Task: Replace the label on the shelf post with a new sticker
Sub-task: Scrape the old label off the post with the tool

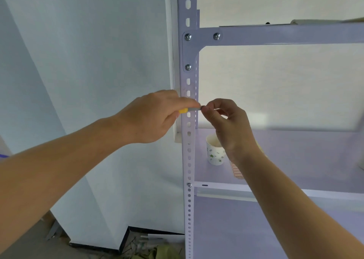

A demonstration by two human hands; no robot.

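Note:
A pale perforated shelf post (pixel 188 156) runs top to bottom through the middle of the view. My left hand (pixel 155 114) grips a small tool with a yellow handle and grey blade (pixel 190 109), holding it level across the front of the post. My right hand (pixel 226 120) is just right of the post, its thumb and fingertips pinched together at the tip of the blade. What they pinch is too small to tell. No label shows on the bare part of the post. A sheet of small stickers (pixel 237 171) lies on the shelf, partly hidden by my right wrist.
A patterned paper cup (pixel 214 150) stands on the shelf board (pixel 295 156) right of the post. An upper shelf rail (pixel 285 35) is bolted across above. The white wall (pixel 98 61) fills the left; debris lies on the floor (pixel 149 247) below.

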